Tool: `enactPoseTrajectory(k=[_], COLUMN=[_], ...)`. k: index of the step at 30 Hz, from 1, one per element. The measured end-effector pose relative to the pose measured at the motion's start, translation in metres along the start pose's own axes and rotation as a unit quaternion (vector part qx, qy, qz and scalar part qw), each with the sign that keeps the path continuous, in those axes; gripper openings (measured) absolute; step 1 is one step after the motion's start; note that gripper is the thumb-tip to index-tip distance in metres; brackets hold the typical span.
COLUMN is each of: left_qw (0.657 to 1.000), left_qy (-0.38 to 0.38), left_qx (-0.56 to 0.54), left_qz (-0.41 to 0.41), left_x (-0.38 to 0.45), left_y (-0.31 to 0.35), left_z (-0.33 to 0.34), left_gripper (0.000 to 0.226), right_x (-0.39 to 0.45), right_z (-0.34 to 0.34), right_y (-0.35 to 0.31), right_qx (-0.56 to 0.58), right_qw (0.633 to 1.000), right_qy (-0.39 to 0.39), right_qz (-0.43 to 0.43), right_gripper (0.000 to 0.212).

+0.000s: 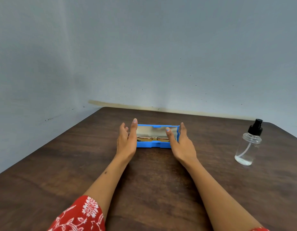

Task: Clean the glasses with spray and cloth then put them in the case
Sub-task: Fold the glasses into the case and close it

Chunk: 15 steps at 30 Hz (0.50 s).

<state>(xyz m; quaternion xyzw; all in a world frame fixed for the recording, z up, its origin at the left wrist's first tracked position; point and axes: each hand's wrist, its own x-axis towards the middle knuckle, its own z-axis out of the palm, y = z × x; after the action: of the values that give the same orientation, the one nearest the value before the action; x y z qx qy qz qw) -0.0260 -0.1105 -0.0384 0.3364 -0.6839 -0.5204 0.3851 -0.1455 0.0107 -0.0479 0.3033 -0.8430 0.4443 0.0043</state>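
Red-sleeved arms are stretched out, left hand [126, 140] and right hand [181, 144] held straight-fingered beside the open blue case [154, 145]; the light, fragile glasses [152, 138] inside are best lifted by the bridge.

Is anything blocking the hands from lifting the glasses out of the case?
Nothing visible. The blue case lies open, the glasses exposed inside. The left hand and right hand flank its ends, fingers straight.

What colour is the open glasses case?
Bright blue case, beige lining; head view.
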Motion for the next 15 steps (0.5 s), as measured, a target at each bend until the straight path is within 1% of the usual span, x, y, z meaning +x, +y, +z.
enactPoseTrajectory(k=[2,4,6,10,15], left_qw=[0.999,0.998,0.997,0.997,0.996], left_qy=[-0.033,-0.058,-0.067,-0.072,-0.09], left_qx=[0.019,0.035,0.034,0.016,-0.002], left_qz=[0.009,0.013,0.019,0.012,0.019], left_x=[-0.004,-0.008,-0.012,-0.022,-0.037], left_y=[0.002,0.005,0.008,0.015,0.022], left_z=[0.0,0.001,0.003,0.015,0.034], left_gripper=[0.089,0.1,0.106,0.105,0.103], right_x=[-0.001,-0.002,-0.004,-0.01,-0.016], right_z=[0.0,-0.002,-0.004,-0.011,-0.028], right_y=[-0.001,-0.001,0.0,0.004,0.018], right_qx=[-0.014,0.015,0.062,0.125,0.138], right_qw=[1.0,1.0,0.998,0.989,0.979], right_qy=[-0.003,0.01,0.024,0.07,0.138], right_qz=[0.0,0.003,0.011,0.032,0.051], right_gripper=[0.087,0.083,0.076,0.07,0.062])
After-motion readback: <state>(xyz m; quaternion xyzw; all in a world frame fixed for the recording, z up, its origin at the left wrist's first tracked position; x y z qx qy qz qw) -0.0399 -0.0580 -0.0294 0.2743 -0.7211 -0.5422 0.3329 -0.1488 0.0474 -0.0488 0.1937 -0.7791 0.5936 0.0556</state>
